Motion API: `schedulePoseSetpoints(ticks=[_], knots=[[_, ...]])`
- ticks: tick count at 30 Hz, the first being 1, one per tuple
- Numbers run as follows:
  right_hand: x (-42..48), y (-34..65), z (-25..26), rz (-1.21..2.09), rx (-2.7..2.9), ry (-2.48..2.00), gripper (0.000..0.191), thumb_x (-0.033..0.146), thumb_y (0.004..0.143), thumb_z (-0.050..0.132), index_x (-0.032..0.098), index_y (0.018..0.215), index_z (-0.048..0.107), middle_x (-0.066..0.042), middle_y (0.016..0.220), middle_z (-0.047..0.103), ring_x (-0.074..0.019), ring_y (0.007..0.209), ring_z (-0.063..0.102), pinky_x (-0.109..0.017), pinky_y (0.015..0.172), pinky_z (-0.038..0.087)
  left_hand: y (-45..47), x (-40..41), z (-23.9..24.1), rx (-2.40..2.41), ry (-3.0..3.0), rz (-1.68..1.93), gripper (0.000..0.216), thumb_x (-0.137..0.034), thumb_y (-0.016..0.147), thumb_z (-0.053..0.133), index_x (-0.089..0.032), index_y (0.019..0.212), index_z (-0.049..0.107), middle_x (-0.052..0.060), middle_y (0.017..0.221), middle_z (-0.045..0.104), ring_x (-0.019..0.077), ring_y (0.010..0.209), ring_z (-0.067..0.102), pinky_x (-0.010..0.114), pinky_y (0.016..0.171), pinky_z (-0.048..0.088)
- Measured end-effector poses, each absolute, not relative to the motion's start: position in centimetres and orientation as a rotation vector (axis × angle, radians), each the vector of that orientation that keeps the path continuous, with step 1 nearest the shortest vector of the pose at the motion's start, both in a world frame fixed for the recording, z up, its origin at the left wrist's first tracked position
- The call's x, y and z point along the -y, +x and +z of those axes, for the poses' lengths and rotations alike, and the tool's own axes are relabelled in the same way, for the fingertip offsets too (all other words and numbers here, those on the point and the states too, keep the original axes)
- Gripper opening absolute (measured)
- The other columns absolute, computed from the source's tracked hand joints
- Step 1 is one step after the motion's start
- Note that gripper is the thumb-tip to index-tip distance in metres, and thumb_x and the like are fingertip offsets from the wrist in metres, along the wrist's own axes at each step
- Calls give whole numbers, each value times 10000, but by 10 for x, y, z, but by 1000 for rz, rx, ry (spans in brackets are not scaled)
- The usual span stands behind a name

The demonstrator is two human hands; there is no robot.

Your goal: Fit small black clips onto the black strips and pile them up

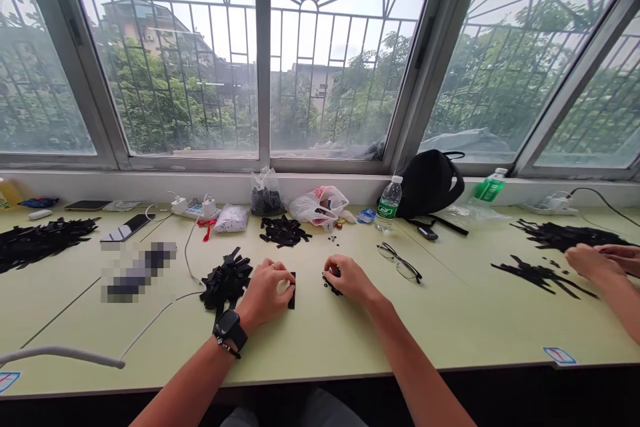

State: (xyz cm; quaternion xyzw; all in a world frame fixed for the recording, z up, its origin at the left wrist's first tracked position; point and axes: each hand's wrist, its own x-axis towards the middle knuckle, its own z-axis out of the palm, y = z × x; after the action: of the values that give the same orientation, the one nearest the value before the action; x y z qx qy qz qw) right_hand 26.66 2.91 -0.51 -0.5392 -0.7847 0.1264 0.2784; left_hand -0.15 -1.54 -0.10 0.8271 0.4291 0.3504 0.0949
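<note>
blurred: pixelated object (139, 271) on the counter (320, 347), kind unreadable | hidden: left hand (265, 293) covers part of a black strip (292, 291); right hand (353, 280) covers some small black pieces (327, 285) | cut off: co-worker's arm (620, 297) by right edge; yellow bottle (7, 193) by left edge | too small: tiny dark items (334, 238), kind unclear

A pale green laminate workbench (320, 347) runs the full width of the view. Its far edge meets a white window sill (320, 185) beyond the left hand (265, 295). Above the sill, a bank of grey-framed windows (263, 60) spans the wall. Fan-pattern metal security grilles (309, 5) stand outside the glass. Green trees (150, 100) and a building (145, 27) show through, under bright daylight.
</note>
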Motion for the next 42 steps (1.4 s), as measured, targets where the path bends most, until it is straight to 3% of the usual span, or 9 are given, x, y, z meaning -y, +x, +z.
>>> schedulePoseSetpoints(ticks=[11, 18, 28, 42], knots=[[-29, 267, -9, 406, 2101, -1469, 72, 247, 845, 612, 202, 805, 651, -25, 784, 698, -159, 671, 599, -260, 624, 407, -3, 15, -2, -1275, 2473, 1021, 167, -249, 876, 695, -306, 990, 803, 43, 997, 716, 267, 989, 572, 427, 910, 491], [-30, 269, -9, 313, 2120, -1479, 112, 283, 870, 626, 203, 795, 648, -30, 792, 695, -163, 694, 599, -264, 645, 401, -5, 12, -10, -1318, 2516, 985, 266, -304, 907, 685, -323, 1158, 772, 53, 1167, 683, 286, 1146, 532, 462, 1021, 451], [-27, 268, -6, 319, 2110, -1456, 82, 271, 855, 635, 207, 821, 675, -29, 799, 698, -170, 708, 607, -270, 666, 412, -5, 12, -16, -1331, 2562, 929, 299, -362, 920, 682, -323, 1214, 723, 47, 1364, 653, 317, 1288, 483, 499, 1049, 424], [-29, 268, -10, 313, 2100, -1457, 104, 281, 891, 604, 209, 816, 609, -32, 821, 677, -172, 722, 601, -277, 672, 421, -7, 17, -14, -1279, 2576, 912, 426, -424, 916, 683, -317, 1326, 638, 49, 1407, 636, 350, 1329, 464, 511, 1080, 409]])
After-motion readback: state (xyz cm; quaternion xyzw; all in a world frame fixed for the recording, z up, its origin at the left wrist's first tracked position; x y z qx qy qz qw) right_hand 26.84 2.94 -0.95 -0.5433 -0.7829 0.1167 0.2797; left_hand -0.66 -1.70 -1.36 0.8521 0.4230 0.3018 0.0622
